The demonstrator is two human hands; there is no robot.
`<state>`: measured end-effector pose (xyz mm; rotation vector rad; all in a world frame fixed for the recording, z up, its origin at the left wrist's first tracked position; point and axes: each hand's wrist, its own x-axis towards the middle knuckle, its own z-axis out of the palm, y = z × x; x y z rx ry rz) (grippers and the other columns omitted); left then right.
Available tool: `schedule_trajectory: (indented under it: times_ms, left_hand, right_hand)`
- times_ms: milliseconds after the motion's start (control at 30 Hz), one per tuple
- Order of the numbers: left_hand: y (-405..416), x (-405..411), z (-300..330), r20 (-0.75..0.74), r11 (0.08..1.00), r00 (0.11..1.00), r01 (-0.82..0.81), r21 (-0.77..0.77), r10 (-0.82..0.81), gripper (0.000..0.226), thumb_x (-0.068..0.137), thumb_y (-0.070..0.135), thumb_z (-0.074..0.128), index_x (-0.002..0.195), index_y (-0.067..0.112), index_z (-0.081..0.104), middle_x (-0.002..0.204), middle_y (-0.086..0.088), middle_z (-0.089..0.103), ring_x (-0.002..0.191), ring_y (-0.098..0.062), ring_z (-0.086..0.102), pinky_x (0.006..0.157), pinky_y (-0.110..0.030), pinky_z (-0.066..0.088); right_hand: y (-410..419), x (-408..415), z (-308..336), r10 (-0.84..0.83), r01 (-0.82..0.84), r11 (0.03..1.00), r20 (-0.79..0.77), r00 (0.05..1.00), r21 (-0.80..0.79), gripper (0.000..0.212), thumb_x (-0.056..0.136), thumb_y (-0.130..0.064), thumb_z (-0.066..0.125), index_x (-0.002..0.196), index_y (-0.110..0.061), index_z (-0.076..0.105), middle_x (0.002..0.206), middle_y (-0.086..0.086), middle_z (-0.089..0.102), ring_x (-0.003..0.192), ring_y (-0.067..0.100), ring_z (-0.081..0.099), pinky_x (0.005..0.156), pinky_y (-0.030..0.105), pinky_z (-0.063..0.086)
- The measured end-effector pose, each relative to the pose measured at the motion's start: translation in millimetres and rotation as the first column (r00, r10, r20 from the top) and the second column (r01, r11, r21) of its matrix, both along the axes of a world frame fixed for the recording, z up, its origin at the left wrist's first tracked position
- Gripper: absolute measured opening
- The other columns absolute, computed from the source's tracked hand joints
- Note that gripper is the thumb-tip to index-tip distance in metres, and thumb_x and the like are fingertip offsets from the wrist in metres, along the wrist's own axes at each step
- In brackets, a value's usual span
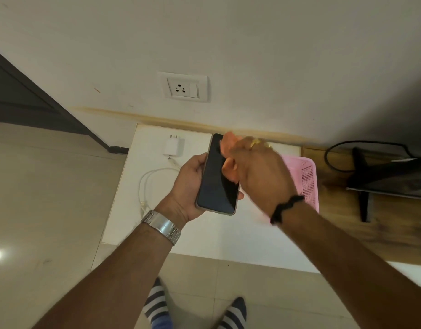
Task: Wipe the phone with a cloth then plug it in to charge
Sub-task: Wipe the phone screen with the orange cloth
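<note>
Two hands logged. Left hand: fingers clasp phone above desk. Right hand: fingers pinch orange cloth on screen. Charger, cable unplugged; socket beyond. My worry: hard rubbing could dislodge the phone.

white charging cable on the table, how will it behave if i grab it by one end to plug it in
The thin white charging cable lies in loose loops on the white tabletop, so it is probably floppy and will trail rather than hold shape. It looks light and should lift easily. One end lies near the white wall adapter; dragging the cable might nudge that small block.
</note>
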<state>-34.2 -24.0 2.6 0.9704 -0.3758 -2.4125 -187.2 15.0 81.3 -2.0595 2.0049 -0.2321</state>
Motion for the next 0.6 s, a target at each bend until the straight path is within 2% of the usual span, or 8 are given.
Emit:
schedule_trajectory:
  times_ms: [100, 167, 267, 333, 400, 500, 567, 600]
  left_hand:
    - [-8.3, 4.3, -1.9, 0.042, 0.998, 0.998, -0.053, 0.045, 0.051, 0.055, 0.108, 0.052, 0.042, 0.114, 0.014, 0.081, 0.107, -0.011, 0.080, 0.096, -0.026, 0.078, 0.089, -0.039, 0.065]
    - [-7.4, 4.5, -1.0, 0.062, 0.998, 0.998, -0.029, 0.059, 0.026, 0.061, 0.107, 0.060, 0.041, 0.121, 0.014, 0.079, 0.113, -0.011, 0.079, 0.103, -0.026, 0.076, 0.101, -0.041, 0.058]
    - [-4.1, -0.3, -1.2, 0.010, 0.999, 1.000, 0.018, 0.040, -0.018, 0.060, 0.109, 0.059, 0.037, 0.122, 0.019, 0.081, 0.119, -0.012, 0.079, 0.101, -0.029, 0.078, 0.090, -0.048, 0.063]
    - [-5.6, -1.9, 1.2, 0.006, 1.000, 1.000, 0.005, 0.015, -0.005, 0.059, 0.110, 0.057, 0.034, 0.121, 0.021, 0.080, 0.119, -0.012, 0.078, 0.096, -0.031, 0.079, 0.080, -0.050, 0.065]
    - [-10.0, -3.4, 4.0, 0.039, 1.000, 0.999, -0.018, 0.022, 0.017, 0.059, 0.109, 0.057, 0.037, 0.115, 0.020, 0.083, 0.118, -0.012, 0.078, 0.095, -0.029, 0.079, 0.081, -0.045, 0.066]
    - [-13.6, -3.3, 6.3, 0.048, 0.999, 0.998, -0.040, 0.016, 0.039, 0.055, 0.102, 0.052, 0.051, 0.132, 0.011, 0.071, 0.123, -0.015, 0.069, 0.106, -0.030, 0.070, 0.100, -0.047, 0.058]
    - [-9.1, -5.4, 6.0, 0.055, 1.000, 0.998, -0.016, 0.021, 0.015, 0.058, 0.098, 0.050, 0.058, 0.139, 0.011, 0.064, 0.122, -0.014, 0.068, 0.110, -0.029, 0.066, 0.115, -0.051, 0.047]
    - [-6.6, -6.3, 3.7, 0.058, 0.999, 0.998, -0.015, 0.032, 0.014, 0.054, 0.100, 0.050, 0.056, 0.135, 0.010, 0.068, 0.121, -0.013, 0.070, 0.109, -0.028, 0.068, 0.114, -0.050, 0.048]
  right_hand:
    - [46.9, 31.1, 9.2, 0.165, -0.168, 0.986, 0.129, 0.978, 0.012, 0.037, 0.084, -0.015, 0.043, 0.103, -0.014, 0.074, 0.098, 0.007, 0.072, 0.082, 0.025, 0.066, 0.069, 0.032, 0.059]
    - [55.8, 30.3, 8.0, 0.235, -0.242, 0.970, 0.150, 0.960, 0.029, 0.040, 0.085, -0.017, 0.041, 0.106, -0.015, 0.075, 0.099, 0.005, 0.073, 0.082, 0.023, 0.067, 0.072, 0.026, 0.056]
    - [17.7, 2.2, 5.2, 0.123, -0.124, 0.992, 0.048, 0.991, 0.015, 0.031, 0.092, -0.021, 0.047, 0.110, -0.020, 0.073, 0.111, 0.002, 0.069, 0.097, 0.023, 0.062, 0.077, 0.025, 0.045]
    - [2.8, -10.7, 1.3, 0.010, -0.010, 1.000, 0.035, 0.999, -0.014, 0.025, 0.096, -0.017, 0.052, 0.114, -0.019, 0.069, 0.105, 0.002, 0.065, 0.093, 0.023, 0.061, 0.072, 0.024, 0.046]
    - [14.6, 1.0, 0.2, -0.006, 0.006, 1.000, 0.003, 1.000, 0.010, 0.028, 0.093, -0.011, 0.059, 0.119, -0.020, 0.065, 0.100, 0.001, 0.062, 0.090, 0.022, 0.062, 0.070, 0.024, 0.053]
    - [62.8, 37.3, 5.3, 0.181, -0.190, 0.980, 0.134, 0.974, 0.056, 0.034, 0.082, -0.001, 0.073, 0.114, -0.013, 0.073, 0.098, 0.007, 0.071, 0.082, 0.026, 0.066, 0.072, 0.034, 0.061]
    - [65.1, 34.1, 5.1, 0.267, -0.274, 0.961, 0.111, 0.957, 0.045, 0.029, 0.082, -0.005, 0.075, 0.109, -0.014, 0.075, 0.098, 0.007, 0.073, 0.082, 0.026, 0.067, 0.074, 0.034, 0.061]
    - [52.2, 27.1, 7.8, 0.242, -0.246, 0.968, 0.078, 0.967, 0.048, 0.028, 0.086, -0.009, 0.073, 0.113, -0.018, 0.074, 0.106, 0.005, 0.072, 0.090, 0.025, 0.067, 0.078, 0.034, 0.060]
